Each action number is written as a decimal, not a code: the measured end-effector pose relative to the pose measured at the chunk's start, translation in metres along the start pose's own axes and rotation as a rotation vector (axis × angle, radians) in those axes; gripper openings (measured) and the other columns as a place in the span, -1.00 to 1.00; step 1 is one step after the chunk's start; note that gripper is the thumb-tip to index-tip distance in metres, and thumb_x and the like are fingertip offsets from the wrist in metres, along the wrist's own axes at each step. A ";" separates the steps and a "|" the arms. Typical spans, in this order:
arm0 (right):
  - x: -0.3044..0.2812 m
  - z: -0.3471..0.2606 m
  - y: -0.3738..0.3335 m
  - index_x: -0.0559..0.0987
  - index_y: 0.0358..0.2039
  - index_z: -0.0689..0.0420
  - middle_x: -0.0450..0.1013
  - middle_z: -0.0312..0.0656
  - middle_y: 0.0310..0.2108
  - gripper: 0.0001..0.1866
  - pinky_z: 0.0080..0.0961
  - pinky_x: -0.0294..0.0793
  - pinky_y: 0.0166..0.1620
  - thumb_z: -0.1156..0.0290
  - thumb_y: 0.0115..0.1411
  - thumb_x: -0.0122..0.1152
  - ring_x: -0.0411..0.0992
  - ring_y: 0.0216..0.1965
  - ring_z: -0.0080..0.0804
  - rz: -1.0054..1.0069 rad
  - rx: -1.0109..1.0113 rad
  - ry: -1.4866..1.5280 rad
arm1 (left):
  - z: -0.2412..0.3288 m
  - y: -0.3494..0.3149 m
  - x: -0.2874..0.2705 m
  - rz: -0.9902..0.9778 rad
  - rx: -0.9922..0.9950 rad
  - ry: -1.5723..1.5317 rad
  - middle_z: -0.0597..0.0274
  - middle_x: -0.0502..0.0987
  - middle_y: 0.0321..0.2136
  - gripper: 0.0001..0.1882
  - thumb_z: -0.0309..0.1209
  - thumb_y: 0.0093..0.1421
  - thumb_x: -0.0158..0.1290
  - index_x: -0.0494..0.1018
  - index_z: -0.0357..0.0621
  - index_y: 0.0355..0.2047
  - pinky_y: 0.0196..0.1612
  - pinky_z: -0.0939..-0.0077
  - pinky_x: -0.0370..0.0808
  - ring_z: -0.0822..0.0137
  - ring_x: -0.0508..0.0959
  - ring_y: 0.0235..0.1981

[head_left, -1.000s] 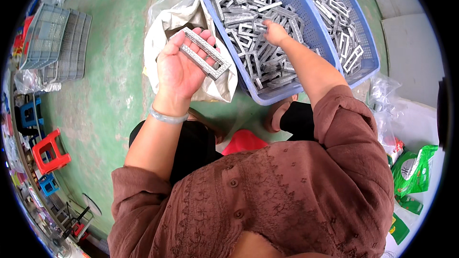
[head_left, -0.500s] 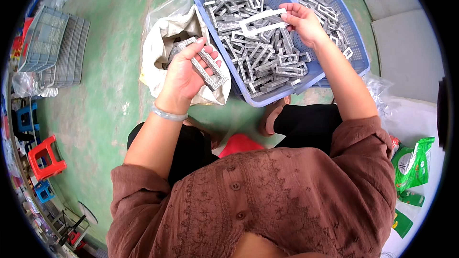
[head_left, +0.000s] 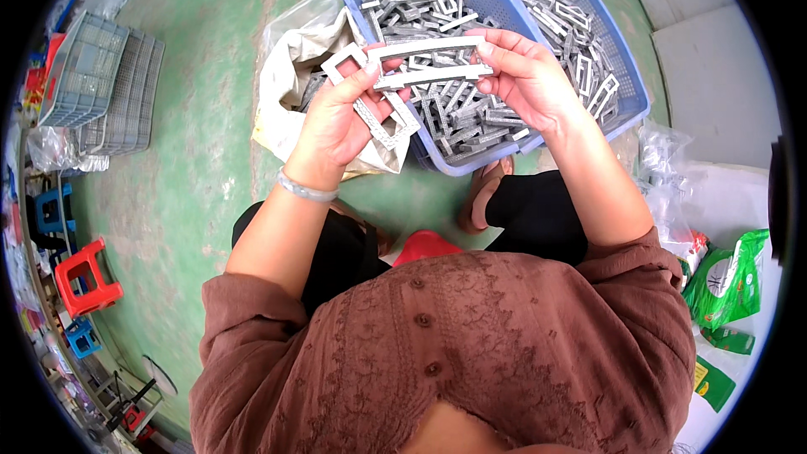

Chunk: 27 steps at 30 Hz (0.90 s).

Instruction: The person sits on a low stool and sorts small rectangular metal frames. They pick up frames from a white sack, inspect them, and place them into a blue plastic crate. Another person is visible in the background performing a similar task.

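Observation:
My left hand (head_left: 332,122) is closed around a grey rectangular open frame (head_left: 335,62), held at a slant. In my right hand (head_left: 531,84) is a second, paler open frame (head_left: 433,76), pinched at its right end and lying roughly level. Its left end meets the fingers of my left hand, and the two frames overlap there. Both are held above a blue plastic basket (head_left: 458,170) filled with loose grey frames (head_left: 458,105). A white woven sack (head_left: 282,109) stands beside the basket, under my left hand, with grey pieces inside.
Another blue basket (head_left: 644,105) of similar frames adjoins on the right. Stacked grey crates (head_left: 88,76), a red stool (head_left: 87,276) and a blue stool (head_left: 81,338) are on the left. Green packages (head_left: 730,286) lie at the right. A red seat (head_left: 424,245) shows beneath me.
My right hand has brought its frame left and nearer, up to my left hand. My left hand has shifted slightly right, with its frame turned a little.

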State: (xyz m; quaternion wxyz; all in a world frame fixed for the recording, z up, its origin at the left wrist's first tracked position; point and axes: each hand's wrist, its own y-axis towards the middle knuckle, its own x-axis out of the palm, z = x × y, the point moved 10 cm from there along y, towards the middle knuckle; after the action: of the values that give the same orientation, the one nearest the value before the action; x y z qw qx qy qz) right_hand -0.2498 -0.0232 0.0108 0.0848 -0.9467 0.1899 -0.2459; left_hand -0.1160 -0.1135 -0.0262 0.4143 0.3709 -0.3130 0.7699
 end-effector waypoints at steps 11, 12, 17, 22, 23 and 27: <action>0.013 -0.028 -0.018 0.43 -0.19 0.22 0.44 -0.24 -0.42 -0.72 -0.64 0.39 -0.35 0.57 0.03 0.14 0.40 -0.38 -0.54 0.064 -0.406 -0.460 | -0.008 0.002 -0.007 0.086 -0.046 -0.009 0.05 0.43 -0.26 -0.70 -0.37 0.15 -0.03 0.29 -0.28 -0.15 -0.11 0.23 0.43 0.20 0.45 -0.20; 0.021 -0.037 -0.024 0.44 -0.19 0.21 0.44 -0.25 -0.42 -0.72 -0.64 0.38 -0.35 0.58 0.03 0.14 0.40 -0.38 -0.56 0.061 -0.538 -0.625 | -0.012 0.001 -0.009 0.106 -0.089 -0.035 0.04 0.43 -0.26 -0.69 -0.35 0.16 -0.04 0.29 -0.29 -0.15 -0.11 0.22 0.44 0.18 0.46 -0.20; 0.077 -0.052 -0.060 0.46 -0.23 0.17 0.41 -0.16 -0.40 -0.63 -0.46 0.38 -0.36 0.66 -0.14 0.14 0.38 -0.40 -0.26 -0.110 -1.093 -1.292 | -0.018 0.001 -0.009 0.113 -0.085 -0.114 0.03 0.45 -0.30 -0.68 -0.27 0.18 -0.08 0.32 -0.31 -0.20 -0.10 0.20 0.44 0.14 0.46 -0.19; 0.097 -0.041 -0.076 0.41 -0.17 0.23 0.38 -0.07 -0.27 -0.57 -0.44 0.40 -0.35 0.67 -0.16 0.13 0.37 -0.39 -0.20 -0.213 -1.274 -1.349 | -0.009 0.005 -0.005 0.011 -0.012 -0.226 0.01 0.44 -0.22 -0.67 -0.44 0.10 -0.09 0.29 -0.35 -0.13 0.06 0.11 0.29 0.13 0.41 -0.10; 0.100 -0.037 -0.078 0.40 -0.15 0.25 0.37 -0.04 -0.25 -0.55 -0.43 0.41 -0.35 0.67 -0.16 0.12 0.37 -0.39 -0.18 -0.234 -1.308 -1.348 | -0.007 0.004 -0.004 -0.008 -0.005 -0.253 0.01 0.44 -0.22 -0.66 -0.45 0.09 -0.09 0.29 -0.36 -0.12 0.06 0.12 0.28 0.12 0.41 -0.10; 0.098 -0.033 -0.078 0.37 -0.12 0.25 0.33 -0.01 -0.18 -0.47 -0.38 0.41 -0.29 0.64 -0.22 0.18 0.36 -0.32 -0.13 -0.193 -1.325 -1.331 | -0.003 0.003 0.000 -0.045 0.003 -0.303 -0.01 0.42 -0.19 -0.60 -0.45 0.04 -0.07 0.28 -0.35 -0.09 0.08 0.11 0.26 0.10 0.38 -0.07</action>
State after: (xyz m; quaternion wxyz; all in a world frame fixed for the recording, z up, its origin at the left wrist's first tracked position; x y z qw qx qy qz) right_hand -0.1623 0.0061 0.1016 -0.4002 -0.7597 0.1243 0.4972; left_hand -0.1196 -0.1125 -0.0289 0.3791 0.4903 -0.3623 0.6961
